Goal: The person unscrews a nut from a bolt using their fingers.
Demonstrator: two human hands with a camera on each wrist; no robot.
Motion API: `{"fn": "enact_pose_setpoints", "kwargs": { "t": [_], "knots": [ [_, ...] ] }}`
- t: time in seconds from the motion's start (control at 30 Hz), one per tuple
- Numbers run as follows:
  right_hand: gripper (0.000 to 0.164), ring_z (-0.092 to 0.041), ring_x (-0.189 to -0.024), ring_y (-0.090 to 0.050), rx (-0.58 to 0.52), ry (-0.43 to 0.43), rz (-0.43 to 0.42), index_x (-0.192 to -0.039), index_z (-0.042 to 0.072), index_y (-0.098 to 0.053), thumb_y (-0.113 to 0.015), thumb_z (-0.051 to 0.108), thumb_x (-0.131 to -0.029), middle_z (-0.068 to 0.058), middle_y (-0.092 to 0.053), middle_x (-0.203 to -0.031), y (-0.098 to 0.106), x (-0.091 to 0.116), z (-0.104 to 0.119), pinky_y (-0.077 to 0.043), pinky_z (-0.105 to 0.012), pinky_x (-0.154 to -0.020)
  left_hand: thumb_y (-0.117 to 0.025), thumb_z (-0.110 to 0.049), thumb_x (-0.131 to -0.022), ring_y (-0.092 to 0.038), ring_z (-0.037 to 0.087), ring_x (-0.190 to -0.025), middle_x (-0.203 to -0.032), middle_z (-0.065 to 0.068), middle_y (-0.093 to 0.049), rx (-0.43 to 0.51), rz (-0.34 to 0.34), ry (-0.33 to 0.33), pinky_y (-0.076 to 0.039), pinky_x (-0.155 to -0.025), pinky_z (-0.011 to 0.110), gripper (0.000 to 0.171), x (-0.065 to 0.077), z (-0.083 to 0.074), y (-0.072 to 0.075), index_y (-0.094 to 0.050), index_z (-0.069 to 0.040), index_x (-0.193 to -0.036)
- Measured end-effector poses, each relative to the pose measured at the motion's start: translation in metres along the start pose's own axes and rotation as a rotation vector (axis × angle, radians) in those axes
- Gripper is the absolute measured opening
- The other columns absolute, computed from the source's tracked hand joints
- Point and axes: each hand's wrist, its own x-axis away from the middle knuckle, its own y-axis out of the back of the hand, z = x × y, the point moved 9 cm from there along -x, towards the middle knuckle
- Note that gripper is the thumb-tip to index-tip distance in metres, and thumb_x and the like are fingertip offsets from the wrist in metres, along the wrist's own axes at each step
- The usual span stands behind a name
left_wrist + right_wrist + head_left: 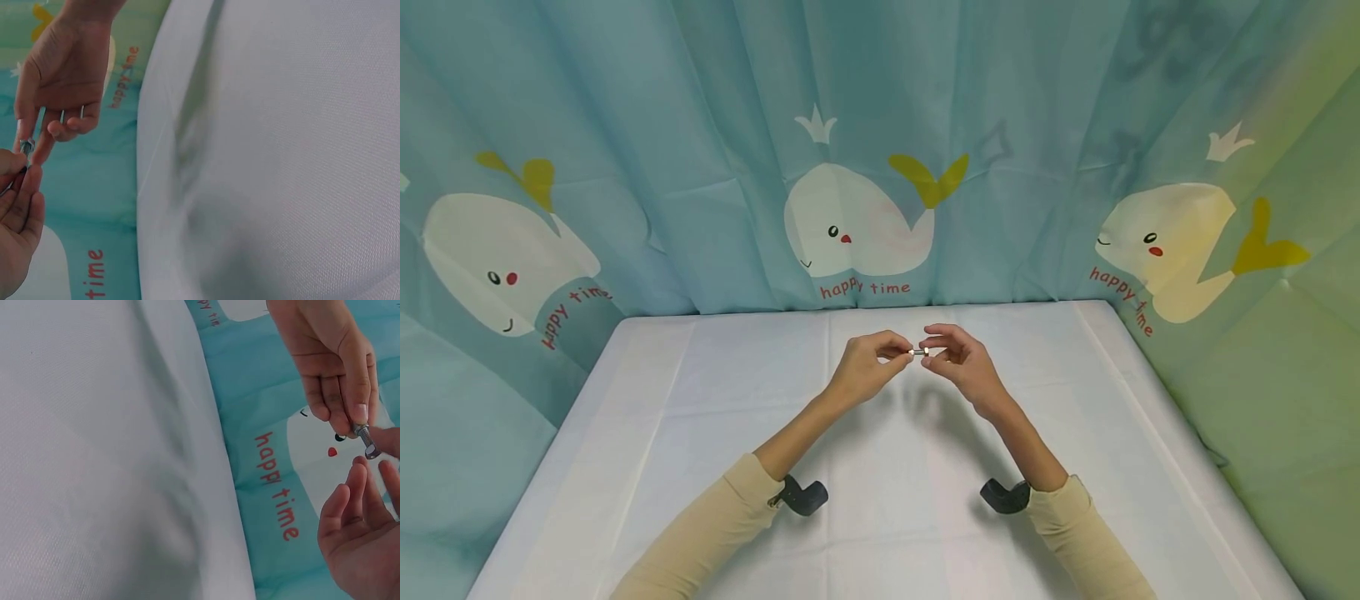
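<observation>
Over the far part of the table, both hands meet at a small silvery bolt [920, 352]. My left hand [867, 368] pinches a nut [357, 428] at the bolt's threaded end between thumb and forefinger, the fingertips partly covering it. My right hand [964, 367] has its thumb and forefinger around the bolt's head [372, 452], while its other fingers stay loosely bent. Bare threads show between the two hands in the right wrist view. In the head view the bolt lies roughly level, its head toward the right.
A white cloth covers the table [880, 467], with shadows of both hands on it. A blue-green curtain [715, 208] printed with whales hangs behind and at both sides. Dark curved pieces [805, 497] stick out from the beige sleeves [722, 517].
</observation>
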Motion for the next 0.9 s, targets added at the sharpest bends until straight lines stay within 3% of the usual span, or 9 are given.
{"fn": "enact_pose_setpoints", "kwargs": {
  "t": [0.37, 0.63, 0.9],
  "knots": [
    [0.025, -0.017, -0.077, -0.061, 0.022, -0.057, -0.047, -0.108, -0.007, -0.067, -0.067, 0.014, -0.097, -0.005, -0.07, -0.09, 0.0028, 0.0014, -0.0047, -0.052, -0.028, -0.072, -0.073, -0.005, -0.09, -0.071, 0.014, -0.083, -0.092, 0.001, -0.074, -0.009, 0.006, 0.004, -0.056, -0.074, 0.029, 0.008, 0.0009, 0.0006, 0.0005, -0.074, -0.004, -0.098],
    [0.025, -0.016, -0.08, -0.062, -0.007, -0.009, -0.02, -0.112, -0.009, -0.066, -0.069, 0.009, -0.095, -0.004, -0.07, -0.095, 0.0008, 0.0011, -0.0012, -0.052, -0.026, -0.073, -0.073, -0.005, -0.09, -0.071, 0.013, -0.084, -0.092, 0.001, -0.074, -0.006, 0.003, 0.002, -0.056, -0.075, 0.03, 0.008, 0.0017, 0.0005, 0.0022, -0.074, -0.003, -0.098],
    [0.021, -0.026, -0.083, -0.062, 0.008, 0.02, -0.005, -0.111, -0.007, -0.067, -0.07, 0.002, -0.091, -0.009, -0.068, -0.1, -0.0007, 0.0015, 0.0013, -0.053, -0.032, -0.075, -0.075, -0.004, -0.089, -0.072, 0.015, -0.085, -0.093, 0.003, -0.074, 0.005, -0.001, -0.004, -0.057, -0.075, 0.029, 0.009, 0.0019, 0.0008, 0.0028, -0.074, -0.003, -0.098]
  ]
}}
